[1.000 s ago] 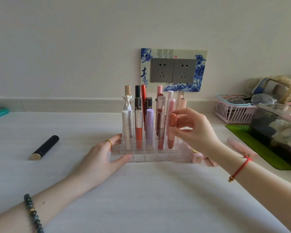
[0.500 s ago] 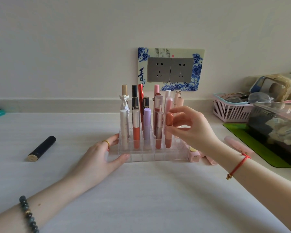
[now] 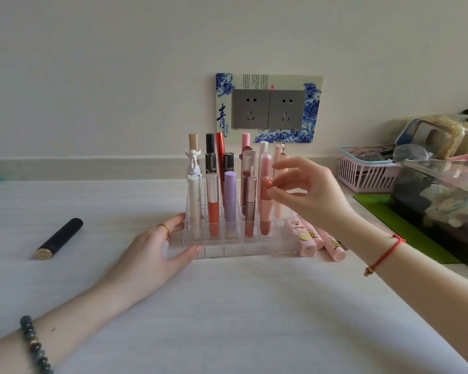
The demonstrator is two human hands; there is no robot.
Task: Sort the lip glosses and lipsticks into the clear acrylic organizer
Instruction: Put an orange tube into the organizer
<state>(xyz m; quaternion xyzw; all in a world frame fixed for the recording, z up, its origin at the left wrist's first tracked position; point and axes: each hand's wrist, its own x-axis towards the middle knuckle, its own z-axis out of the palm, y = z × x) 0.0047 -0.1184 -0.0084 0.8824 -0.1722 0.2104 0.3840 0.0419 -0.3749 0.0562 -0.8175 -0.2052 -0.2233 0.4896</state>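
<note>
The clear acrylic organizer (image 3: 254,251) stands mid-table, with several lip glosses and lipsticks upright in its back rows. My left hand (image 3: 157,252) lies flat at its front left corner, thumb against the front wall. My right hand (image 3: 311,195) pinches the rounded terracotta cap of a pink lip gloss (image 3: 266,211), which stands in the right slot of the filled front row. A dark navy lipstick tube (image 3: 58,238) lies on the table to the left. Pink lipsticks (image 3: 333,244) lie just right of the organizer.
A pink slatted basket (image 3: 368,176) and a clear lidded box (image 3: 443,201) on a green mat (image 3: 405,236) crowd the right side. A wall socket plate (image 3: 268,109) is behind the organizer. The organizer's nearest row of slots holds nothing.
My right fingers have slid from over the pink gloss's cap to its right side, so the cap now shows. My left hand has stayed at the organizer's corner.
</note>
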